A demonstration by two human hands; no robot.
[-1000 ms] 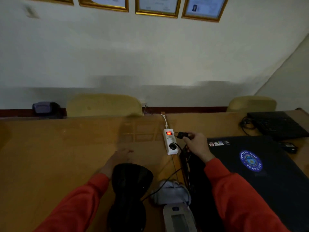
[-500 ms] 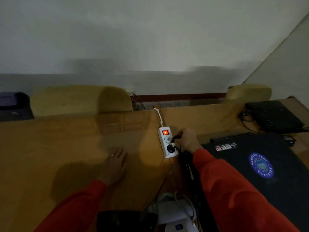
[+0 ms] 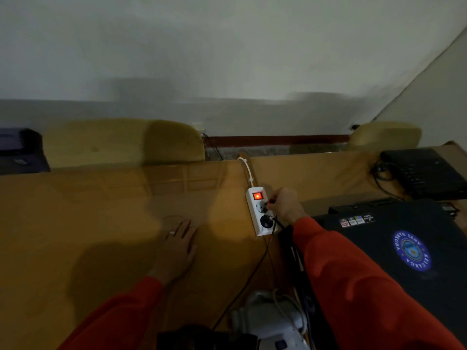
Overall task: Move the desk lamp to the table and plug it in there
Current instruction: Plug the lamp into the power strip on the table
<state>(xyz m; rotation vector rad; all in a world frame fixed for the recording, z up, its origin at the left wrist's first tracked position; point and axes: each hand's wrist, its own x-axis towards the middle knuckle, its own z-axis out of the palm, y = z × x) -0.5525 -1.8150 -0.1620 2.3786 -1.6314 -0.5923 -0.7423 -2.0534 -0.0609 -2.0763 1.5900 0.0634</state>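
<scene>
A white power strip [image 3: 255,212] with a lit red switch lies on the wooden table [image 3: 101,210]. My right hand [image 3: 286,205] pinches the lamp's black plug [image 3: 265,206] at the strip's upper socket; another black plug fills the lower socket. A thin black cord [image 3: 252,276] runs from the strip toward the bottom edge, where the lamp's dark head [image 3: 202,337] just shows. My left hand [image 3: 178,246] rests flat on the table, fingers spread, left of the strip.
A closed black laptop [image 3: 404,248] with a blue round sticker lies to the right, another black laptop [image 3: 427,173] behind it. A white device [image 3: 273,322] with cables sits near the bottom edge. Two yellow chair backs [image 3: 121,142] stand beyond the table.
My right hand carried the plug leftward from beside the strip onto its upper socket. The camera tilted, so the lamp head slid almost out of the bottom of view.
</scene>
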